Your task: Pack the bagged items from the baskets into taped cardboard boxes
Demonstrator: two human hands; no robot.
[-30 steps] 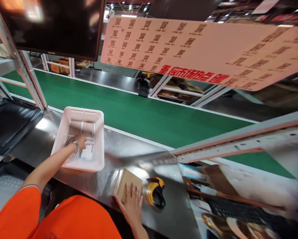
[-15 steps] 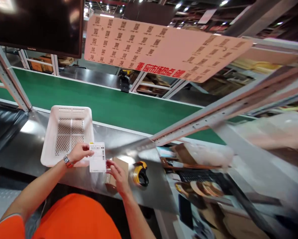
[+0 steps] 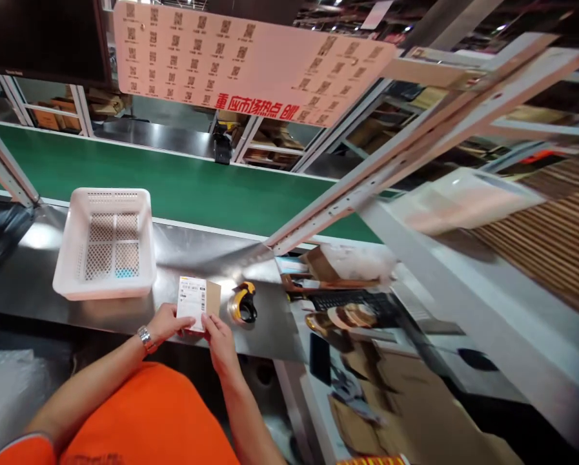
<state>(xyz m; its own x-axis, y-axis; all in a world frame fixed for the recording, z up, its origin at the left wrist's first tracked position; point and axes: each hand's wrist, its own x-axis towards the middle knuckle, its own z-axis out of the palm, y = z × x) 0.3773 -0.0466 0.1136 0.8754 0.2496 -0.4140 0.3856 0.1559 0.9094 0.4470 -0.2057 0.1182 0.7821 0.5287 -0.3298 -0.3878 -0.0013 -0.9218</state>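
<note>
A white printed label lies over a small brown cardboard box on the steel worktop. My left hand, with a watch on the wrist, pinches the label's left lower edge. My right hand grips the label's lower right corner against the box. A yellow and black tape dispenser sits just right of the box. A white perforated plastic basket stands to the left, with nothing large inside.
A green conveyor belt runs behind the worktop. A board of printed codes hangs overhead beside a dark monitor. To the right lie a black keyboard, tape rolls and flat cardboard. Slanted metal frame bars cross the view.
My left hand took the label out of the basket and carried it right onto the cardboard box. My right hand moved from the box top to the label. The view swung right.
</note>
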